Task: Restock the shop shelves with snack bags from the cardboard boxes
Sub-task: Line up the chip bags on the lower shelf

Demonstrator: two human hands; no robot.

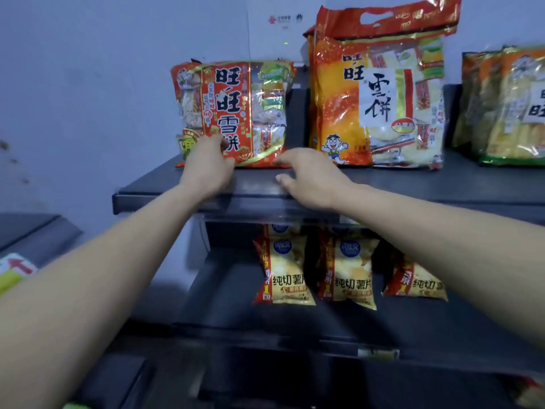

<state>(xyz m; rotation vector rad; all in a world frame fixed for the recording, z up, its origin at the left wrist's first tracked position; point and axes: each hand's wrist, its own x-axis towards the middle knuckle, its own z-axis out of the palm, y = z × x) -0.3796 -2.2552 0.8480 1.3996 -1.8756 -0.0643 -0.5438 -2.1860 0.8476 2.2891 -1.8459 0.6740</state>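
Head view: your left hand [208, 163] pinches the lower front edge of the red rice-cracker bag [233, 113], which stands upright on the top shelf [383, 184], left of the taller orange bag [377, 93]. Your right hand [309, 178] hovers spread, just right of the red bag's base. Judged light, crinkly, slippery, contents brittle; grip both bottom corners, no squeezing.

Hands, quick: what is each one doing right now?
Left hand: fingers on the red crinkly plastic rice-cracker bag, grip unclear.
Right hand: open, holding nothing.
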